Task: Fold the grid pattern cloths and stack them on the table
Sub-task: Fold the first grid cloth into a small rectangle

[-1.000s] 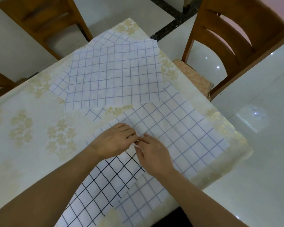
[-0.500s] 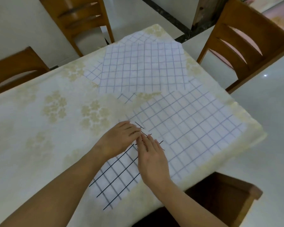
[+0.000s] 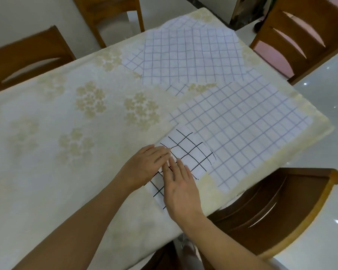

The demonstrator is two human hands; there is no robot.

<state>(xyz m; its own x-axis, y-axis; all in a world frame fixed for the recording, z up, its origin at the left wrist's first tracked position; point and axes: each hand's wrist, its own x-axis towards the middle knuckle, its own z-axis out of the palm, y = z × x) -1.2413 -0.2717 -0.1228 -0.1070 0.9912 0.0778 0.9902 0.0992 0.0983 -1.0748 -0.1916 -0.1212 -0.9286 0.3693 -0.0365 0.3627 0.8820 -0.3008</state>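
While both hands lie flat on the black-grid cloth (image 3: 185, 152) near the front edge of the table (image 3: 47, 152), the thing to watch is how that cloth runs away from them. It lies on a slant, its long axis going from the near edge under the wrists up and to the right, so its far corner points toward the bigger cloth (image 3: 242, 123) spread beside it, whose edge it overlaps. The left hand (image 3: 144, 168) presses on the cloth's left side with fingers straight, gripping nothing. The right hand (image 3: 180, 190) rests across the near part, fingers straight too and aimed up along the slant, holding nothing. The free part lies ahead of the fingertips, nearer the right hand, so I would guess that hand does the next smoothing or folding. Another grid cloth (image 3: 191, 55) lies further back, well apart from both hands.
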